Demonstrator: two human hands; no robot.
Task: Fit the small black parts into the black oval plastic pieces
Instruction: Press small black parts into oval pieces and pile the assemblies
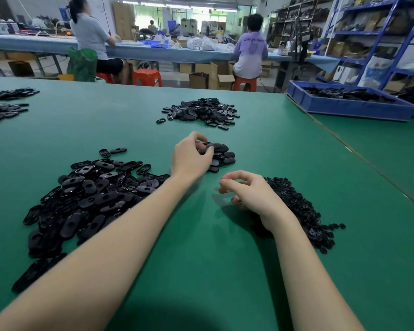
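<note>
While left hand (191,158) fingers (202,147) touch small pile (221,156) | right hand (249,194) empty

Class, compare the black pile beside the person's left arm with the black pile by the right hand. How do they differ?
The left pile holds long oval pieces, many with a hole; the right pile holds much smaller, roundish parts. The left pile spreads wider; the right pile runs in a narrower strip. Both are black and lie on the green table.

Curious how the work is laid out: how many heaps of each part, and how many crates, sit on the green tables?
Heaps of black oval pieces: 5
Heap of small black parts: 1
Blue crate: 1
Total: 7
</note>
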